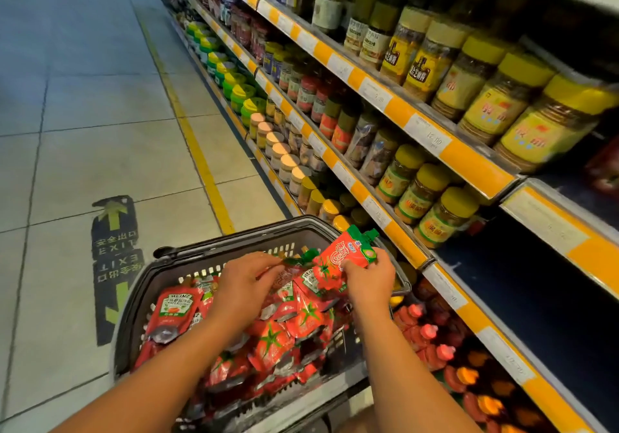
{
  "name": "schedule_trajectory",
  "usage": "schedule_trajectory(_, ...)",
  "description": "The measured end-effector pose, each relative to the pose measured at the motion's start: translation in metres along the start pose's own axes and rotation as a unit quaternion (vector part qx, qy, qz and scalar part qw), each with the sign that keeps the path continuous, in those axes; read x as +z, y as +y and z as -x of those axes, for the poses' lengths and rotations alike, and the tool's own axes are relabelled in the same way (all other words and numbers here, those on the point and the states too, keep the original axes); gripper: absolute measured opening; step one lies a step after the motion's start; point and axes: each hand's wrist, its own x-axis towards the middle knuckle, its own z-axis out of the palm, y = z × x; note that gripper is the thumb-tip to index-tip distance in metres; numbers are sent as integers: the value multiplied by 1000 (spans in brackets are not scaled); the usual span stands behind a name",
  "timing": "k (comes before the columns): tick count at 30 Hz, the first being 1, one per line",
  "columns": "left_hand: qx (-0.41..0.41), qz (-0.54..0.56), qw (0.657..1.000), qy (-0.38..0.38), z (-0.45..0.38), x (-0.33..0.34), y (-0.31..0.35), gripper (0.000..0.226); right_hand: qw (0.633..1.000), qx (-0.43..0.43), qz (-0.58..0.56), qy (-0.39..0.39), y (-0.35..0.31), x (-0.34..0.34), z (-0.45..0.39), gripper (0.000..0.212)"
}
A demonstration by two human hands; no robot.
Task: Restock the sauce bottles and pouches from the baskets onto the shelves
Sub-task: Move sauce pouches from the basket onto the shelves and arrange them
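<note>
We see a dark grey plastic basket (187, 266) with slotted, matt walls, heaped with glossy red film pouches (271, 339) whose crinkled skins catch the light, and the green-capped red pouch (338, 258) gripped by the right hand (370, 282) has the same slick sheen. Beside it we note clear, shiny jars with smooth yellow plastic lids (469, 94) bearing paper labels, on shelves edged with glossy orange-and-white plastic strips (395, 104). Below lies a floor of smooth, faintly reflective pale tiles (83, 114).
</note>
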Motion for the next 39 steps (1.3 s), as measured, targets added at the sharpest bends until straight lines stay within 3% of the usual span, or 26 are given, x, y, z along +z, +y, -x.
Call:
schedule_trajectory(4, -113, 117, 986, 20, -5, -13, 27, 13, 995, 11, -91, 26, -11, -20, 8, 23)
schedule_trajectory(8, -127, 181, 975, 23, -14, -24, 57, 12, 987, -2, -154, 37, -26, -45, 20, 26)
schedule_trajectory(10, -124, 205, 971, 10, -17, -28, 74, 14, 984, -16, -174, 39, -34, -60, 27, 31)
schedule_trajectory(14, -122, 240, 963, -26, -23, -28, 112, 13, 980, -46, -189, 32, -48, -103, 46, 20)
schedule_trajectory(19, -113, 304, 942, -81, -32, -14, 172, 16, 975, -124, -156, 96, -68, -184, 61, 21)
schedule_trajectory(30, -1, 348, 912, -217, -72, 43, 323, 14, 940, -215, -187, 190, -130, -323, 72, 34)
schedule_trajectory(32, -1, 352, 908, -226, -78, 55, 347, 21, 936, -225, -180, 200, -137, -337, 69, 34)
schedule_trajectory(39, 1, 367, 901, -233, -97, 99, 405, 11, 932, -228, -154, 236, -152, -373, 36, 32)
